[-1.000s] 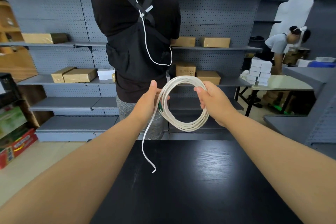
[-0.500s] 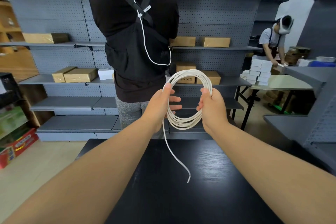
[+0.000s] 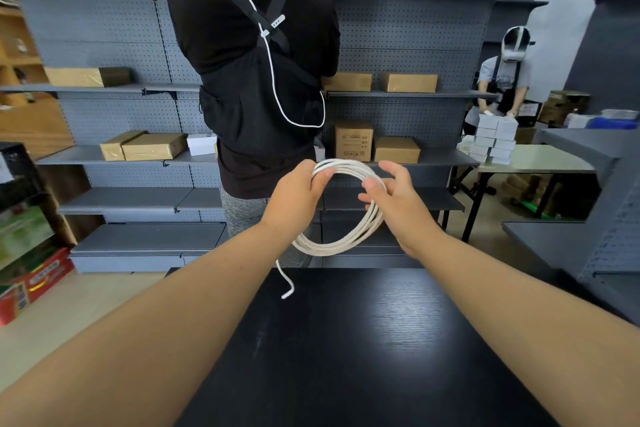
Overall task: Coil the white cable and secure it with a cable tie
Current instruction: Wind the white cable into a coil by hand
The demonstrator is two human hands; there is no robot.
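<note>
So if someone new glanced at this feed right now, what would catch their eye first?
Probably the white cable coil, held up at centre frame above the black table: the left hand grips its upper left, the right hand its right side, and a short loose tail dangles below. Next, the person in black standing directly behind, facing the grey shelves.

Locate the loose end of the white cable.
In the head view it dangles left of centre below the white cable coil, its tip over the black table's far edge.
</note>
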